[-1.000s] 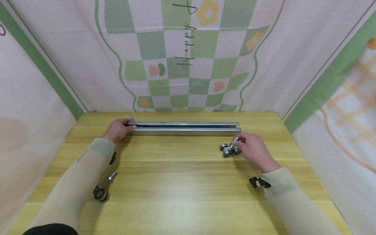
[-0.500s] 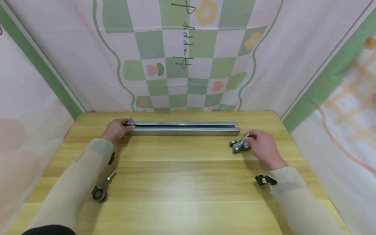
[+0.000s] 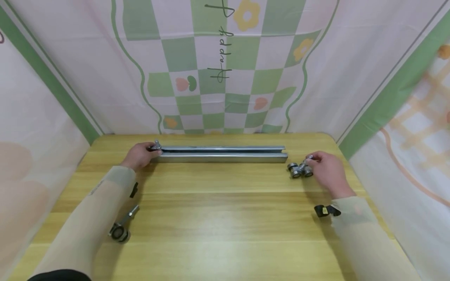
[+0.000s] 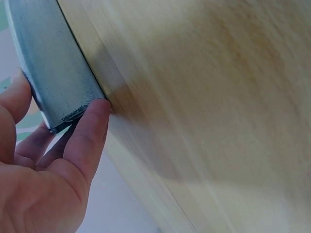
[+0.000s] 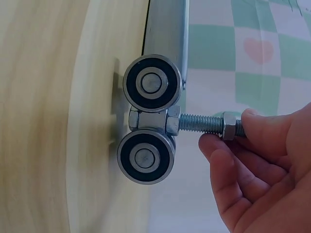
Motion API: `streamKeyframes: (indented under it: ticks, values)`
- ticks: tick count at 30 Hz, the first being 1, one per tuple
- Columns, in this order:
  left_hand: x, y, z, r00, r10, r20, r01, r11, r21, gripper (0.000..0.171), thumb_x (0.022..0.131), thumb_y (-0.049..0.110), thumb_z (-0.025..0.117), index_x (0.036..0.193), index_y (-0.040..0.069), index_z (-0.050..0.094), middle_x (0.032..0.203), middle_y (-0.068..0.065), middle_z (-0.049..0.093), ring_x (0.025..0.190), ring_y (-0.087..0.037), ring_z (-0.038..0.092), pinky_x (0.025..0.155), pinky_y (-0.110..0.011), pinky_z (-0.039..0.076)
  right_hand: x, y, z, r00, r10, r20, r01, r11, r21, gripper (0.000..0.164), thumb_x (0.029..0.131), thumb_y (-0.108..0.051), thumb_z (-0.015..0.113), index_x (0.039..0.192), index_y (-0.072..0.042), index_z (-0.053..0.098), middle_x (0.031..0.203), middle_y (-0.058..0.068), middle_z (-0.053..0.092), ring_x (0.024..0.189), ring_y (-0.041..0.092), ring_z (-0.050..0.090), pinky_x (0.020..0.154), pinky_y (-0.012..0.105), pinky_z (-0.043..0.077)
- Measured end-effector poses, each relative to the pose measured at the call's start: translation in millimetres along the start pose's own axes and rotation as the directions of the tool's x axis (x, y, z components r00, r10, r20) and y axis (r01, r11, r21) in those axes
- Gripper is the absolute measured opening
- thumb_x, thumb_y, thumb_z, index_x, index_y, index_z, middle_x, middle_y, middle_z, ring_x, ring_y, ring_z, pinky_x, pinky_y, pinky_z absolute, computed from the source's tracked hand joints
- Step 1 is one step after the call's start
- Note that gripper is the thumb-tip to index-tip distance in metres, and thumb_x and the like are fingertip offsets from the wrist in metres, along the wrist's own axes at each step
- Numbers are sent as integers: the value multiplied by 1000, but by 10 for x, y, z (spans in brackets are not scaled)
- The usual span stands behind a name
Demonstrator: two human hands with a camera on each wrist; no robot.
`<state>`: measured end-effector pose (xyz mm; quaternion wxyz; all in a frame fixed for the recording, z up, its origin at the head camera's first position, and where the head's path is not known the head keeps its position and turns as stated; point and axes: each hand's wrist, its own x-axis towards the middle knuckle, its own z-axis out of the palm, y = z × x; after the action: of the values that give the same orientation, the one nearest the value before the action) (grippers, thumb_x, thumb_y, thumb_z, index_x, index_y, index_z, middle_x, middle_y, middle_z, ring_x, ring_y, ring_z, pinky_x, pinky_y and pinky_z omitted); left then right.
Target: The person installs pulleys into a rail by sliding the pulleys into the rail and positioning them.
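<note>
A steel channel rail (image 3: 221, 157) lies across the far part of the table, its slot facing up. At its left end my left hand (image 3: 138, 156) grips the rail, thumb on one edge and fingers at the other in the left wrist view. A short bolt (image 3: 157, 143) stands up from the slot beside those fingers. Beyond the right end, my right hand (image 3: 328, 171) pinches the threaded bolt (image 5: 199, 123) of a roller trolley (image 3: 296, 170). Its wheels hang low over the table, the bolt pointing up; a nut (image 5: 230, 126) sits by the fingertips.
A second roller trolley (image 3: 120, 232) lies on the wooden table (image 3: 218, 218) near my left forearm, its bolt pointing away. Patterned curtains (image 3: 225, 89) enclose the back and both sides of the table.
My right hand has carried the roller trolley rightward and slightly away from me, past the rail's right end. The left hand keeps its place at the rail's left end.
</note>
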<state>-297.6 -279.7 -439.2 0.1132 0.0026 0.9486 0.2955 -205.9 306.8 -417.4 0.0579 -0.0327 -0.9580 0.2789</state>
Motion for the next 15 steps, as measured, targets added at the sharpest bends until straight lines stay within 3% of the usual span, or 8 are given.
streamKeyframes:
  ticks: [7, 15]
  values:
    - [-12, 27, -4, 1000, 2, -3, -2, 1000, 8, 66, 101, 44, 57, 149, 0, 42, 145, -27, 45, 129, -42, 43, 107, -55, 33, 96, 61, -43, 999, 18, -45, -18, 1000, 10, 33, 104, -29, 55, 115, 1, 66, 105, 22, 66, 76, 29, 55, 60, 39, 43]
    - [-14, 28, -8, 1000, 3, 1, -4, 1000, 8, 66, 101, 43, 57, 148, -1, 42, 144, -27, 46, 127, -41, 44, 106, -54, 33, 239, 62, -68, 996, 82, -30, -80, 995, 56, 41, 104, -33, 53, 125, 2, 61, 120, 25, 61, 99, 38, 55, 74, 47, 45]
